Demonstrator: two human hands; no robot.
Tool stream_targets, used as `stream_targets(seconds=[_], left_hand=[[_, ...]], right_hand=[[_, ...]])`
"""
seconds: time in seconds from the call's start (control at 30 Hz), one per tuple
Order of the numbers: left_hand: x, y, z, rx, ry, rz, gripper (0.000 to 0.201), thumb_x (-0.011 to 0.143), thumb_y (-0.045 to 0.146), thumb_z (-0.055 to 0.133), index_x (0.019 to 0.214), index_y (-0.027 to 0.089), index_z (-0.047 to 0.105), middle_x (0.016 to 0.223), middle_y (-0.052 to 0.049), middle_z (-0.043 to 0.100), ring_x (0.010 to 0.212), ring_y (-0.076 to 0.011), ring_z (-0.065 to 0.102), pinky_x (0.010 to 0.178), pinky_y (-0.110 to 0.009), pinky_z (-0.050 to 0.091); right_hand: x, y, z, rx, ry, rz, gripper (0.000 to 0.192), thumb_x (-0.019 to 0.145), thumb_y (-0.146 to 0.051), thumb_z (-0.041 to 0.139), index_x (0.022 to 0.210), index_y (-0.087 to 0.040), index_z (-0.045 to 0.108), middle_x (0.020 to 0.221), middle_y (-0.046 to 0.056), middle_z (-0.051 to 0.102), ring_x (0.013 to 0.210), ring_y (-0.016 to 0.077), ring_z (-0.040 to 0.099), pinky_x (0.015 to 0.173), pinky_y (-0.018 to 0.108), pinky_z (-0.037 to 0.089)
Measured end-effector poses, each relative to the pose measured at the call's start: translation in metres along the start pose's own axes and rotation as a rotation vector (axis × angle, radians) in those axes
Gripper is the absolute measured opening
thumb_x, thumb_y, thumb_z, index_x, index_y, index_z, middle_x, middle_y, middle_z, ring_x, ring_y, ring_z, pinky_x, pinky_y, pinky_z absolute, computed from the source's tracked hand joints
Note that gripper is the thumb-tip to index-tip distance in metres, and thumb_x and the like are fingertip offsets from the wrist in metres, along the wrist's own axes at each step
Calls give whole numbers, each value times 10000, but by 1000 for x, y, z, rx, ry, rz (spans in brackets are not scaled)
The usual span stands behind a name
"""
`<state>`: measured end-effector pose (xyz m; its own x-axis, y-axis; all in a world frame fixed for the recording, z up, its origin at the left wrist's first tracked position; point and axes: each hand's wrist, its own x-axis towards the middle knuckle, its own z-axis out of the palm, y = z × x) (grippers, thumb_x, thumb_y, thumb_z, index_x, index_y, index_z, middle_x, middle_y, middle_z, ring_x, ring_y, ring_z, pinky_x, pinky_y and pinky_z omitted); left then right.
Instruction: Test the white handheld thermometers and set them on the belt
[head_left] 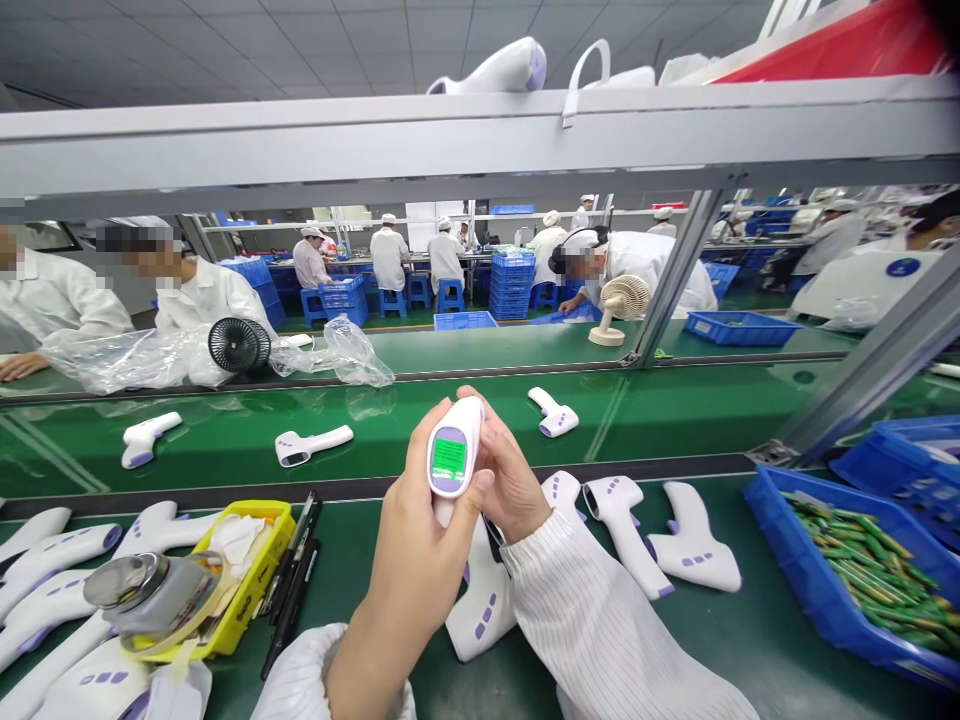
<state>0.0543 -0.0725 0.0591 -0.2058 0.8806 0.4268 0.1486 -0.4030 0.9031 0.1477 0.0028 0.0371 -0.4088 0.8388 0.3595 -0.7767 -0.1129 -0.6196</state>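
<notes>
Both hands, left [420, 560] and right [510, 480], are grasping the thermometer [452, 450] upright between them, lit green screen facing us for reading, with more white units [637, 530] lying just right.

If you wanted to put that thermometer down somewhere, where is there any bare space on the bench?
The left hand and right hand hold the thermometer. Bare green mat lies between the white thermometers and the blue bin, and on the belt beyond. The left is crowded: the yellow tray, pens and stacked thermometers.
</notes>
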Motion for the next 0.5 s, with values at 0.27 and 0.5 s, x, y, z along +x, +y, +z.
stream_targets(seconds=[0.27,0.5], left_hand=[[1,3,2,-37,17,-47,579,750,266,778,1298,283,594,1032,-61,696,900,-245,671,770,-272,513],[3,-4,3,207,107,99,506,883,303,622,1367,272,477,1351,-93,553,1193,-262,554,926,-344,470]], right_hand=[[0,3,-4,-78,-51,-2,513,707,-351,778,1163,-289,551,790,-45,607,574,104,546,533,208,481],[2,-1,2,-135,-3,-63,520,711,-280,790,1178,-286,562,968,-16,612,838,126,621,759,210,527]])
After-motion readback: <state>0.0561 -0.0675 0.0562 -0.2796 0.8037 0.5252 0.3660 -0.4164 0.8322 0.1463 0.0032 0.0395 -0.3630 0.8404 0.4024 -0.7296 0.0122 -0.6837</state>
